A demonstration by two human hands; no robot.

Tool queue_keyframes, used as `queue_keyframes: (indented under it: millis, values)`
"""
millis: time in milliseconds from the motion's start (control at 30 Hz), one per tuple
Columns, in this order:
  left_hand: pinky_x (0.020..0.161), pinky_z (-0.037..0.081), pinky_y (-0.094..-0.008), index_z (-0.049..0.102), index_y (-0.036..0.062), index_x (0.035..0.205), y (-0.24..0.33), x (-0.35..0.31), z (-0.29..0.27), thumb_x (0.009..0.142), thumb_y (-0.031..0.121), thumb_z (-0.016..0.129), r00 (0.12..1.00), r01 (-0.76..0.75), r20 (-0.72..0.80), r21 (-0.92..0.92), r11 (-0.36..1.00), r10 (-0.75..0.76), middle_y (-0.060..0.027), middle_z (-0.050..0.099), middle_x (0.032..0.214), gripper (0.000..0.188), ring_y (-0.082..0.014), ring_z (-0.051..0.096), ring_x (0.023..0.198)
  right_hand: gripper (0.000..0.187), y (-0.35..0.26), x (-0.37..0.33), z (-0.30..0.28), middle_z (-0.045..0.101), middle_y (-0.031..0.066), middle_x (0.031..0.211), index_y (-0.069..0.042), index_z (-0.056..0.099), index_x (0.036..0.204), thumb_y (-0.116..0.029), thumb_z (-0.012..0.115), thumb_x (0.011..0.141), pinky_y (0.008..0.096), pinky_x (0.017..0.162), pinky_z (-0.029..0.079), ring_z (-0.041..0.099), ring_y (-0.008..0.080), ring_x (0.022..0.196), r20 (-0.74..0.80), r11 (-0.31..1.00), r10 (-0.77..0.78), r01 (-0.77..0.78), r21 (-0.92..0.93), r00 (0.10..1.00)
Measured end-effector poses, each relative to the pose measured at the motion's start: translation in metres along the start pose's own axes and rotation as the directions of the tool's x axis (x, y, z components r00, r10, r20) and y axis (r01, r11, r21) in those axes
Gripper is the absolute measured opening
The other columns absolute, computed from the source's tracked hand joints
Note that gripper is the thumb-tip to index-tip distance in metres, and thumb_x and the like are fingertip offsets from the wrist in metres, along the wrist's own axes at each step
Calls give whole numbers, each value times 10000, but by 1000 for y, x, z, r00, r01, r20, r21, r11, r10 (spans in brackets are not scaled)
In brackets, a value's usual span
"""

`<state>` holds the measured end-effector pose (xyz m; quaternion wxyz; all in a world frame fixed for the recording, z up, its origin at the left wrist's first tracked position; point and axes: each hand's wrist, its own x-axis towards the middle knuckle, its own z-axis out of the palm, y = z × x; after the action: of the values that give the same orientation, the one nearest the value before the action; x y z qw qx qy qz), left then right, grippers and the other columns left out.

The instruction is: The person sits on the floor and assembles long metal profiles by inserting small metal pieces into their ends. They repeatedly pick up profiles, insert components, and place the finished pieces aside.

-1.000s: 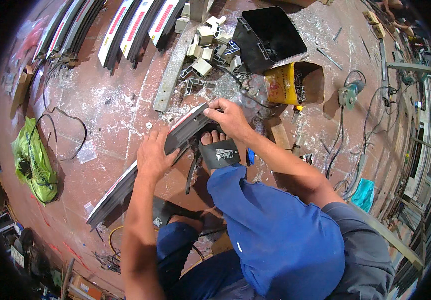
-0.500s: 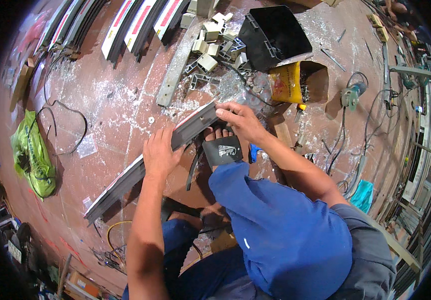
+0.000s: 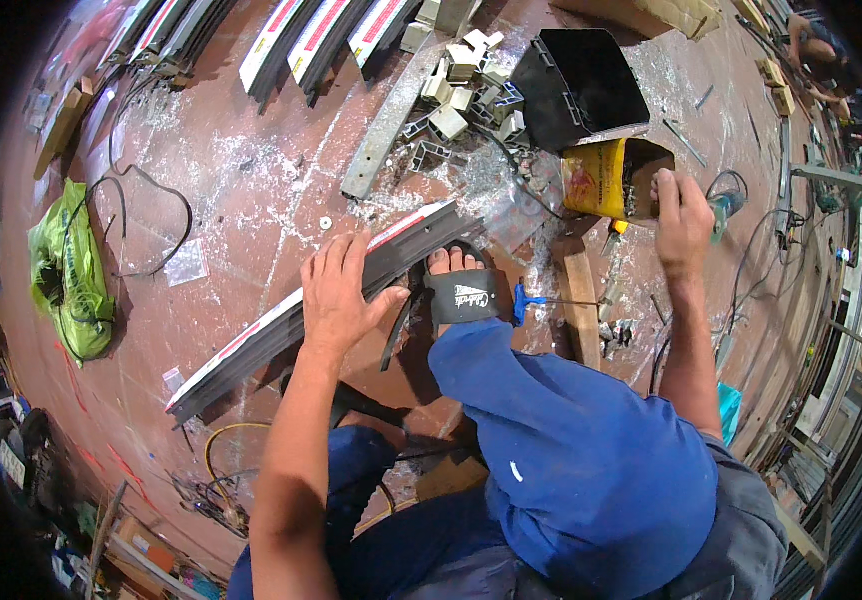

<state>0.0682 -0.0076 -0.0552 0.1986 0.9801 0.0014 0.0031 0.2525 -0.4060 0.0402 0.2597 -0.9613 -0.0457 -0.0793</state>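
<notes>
A long grey metal profile (image 3: 413, 248) with a white and red strip along its far edge lies diagonally, its upper end beside my sandalled foot (image 3: 461, 290). My left hand (image 3: 339, 295) holds it about midway, fingers across it and thumb spread on the near side. My right hand (image 3: 683, 225) is off the profile, at the right edge of a yellow open-topped container (image 3: 593, 180) with small dark pieces inside. The right fingers are curled together; whatever they may hold is hidden. A blue-handled tool with a thin shaft (image 3: 521, 303) lies right of my foot.
A black bin (image 3: 536, 85) and a heap of cut cream-coloured profile pieces (image 3: 448, 122) lie ahead. More profiles (image 3: 323, 45) rest at the far left. A green bag (image 3: 71, 280), a wooden block (image 3: 579, 300), a corded power tool (image 3: 726, 205) and loose cables surround the workspace.
My right hand has left the profile's upper end and moved right to the yellow container. My left hand stays on the profile. The blue-handled tool shows more fully, and the whole view has shifted slightly.
</notes>
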Motion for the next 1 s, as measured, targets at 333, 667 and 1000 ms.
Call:
queue_keyframes:
  millis: [333,667,1000]
  values:
    - [900,513,-441,715,75,1177,67,4,20,868,326,839,980,-169,-159,-316,934,124,-111,711,1093,417,-317,658,1002,165,158,73,73,713,319,903,81,714,883,-63,653,830,501,819,587,710,485,890,599,827,-242,485,-283,763]
    - [802,587,-453,745,63,1088,92,-6,37,930,221,797,977,162,-6,-637,754,-215,-135,755,981,230,-345,740,906,232,96,55,54,724,350,975,68,737,1040,-16,587,884,567,870,579,736,499,959,449,890,-17,218,-401,893]
    - [734,578,-346,747,11,1170,102,7,31,1071,290,680,875,421,318,-871,251,-364,-99,771,977,304,-196,739,851,274,17,6,19,761,126,1019,-28,742,1218,-235,641,1070,326,776,564,710,189,855,8,966,189,-188,180,982]
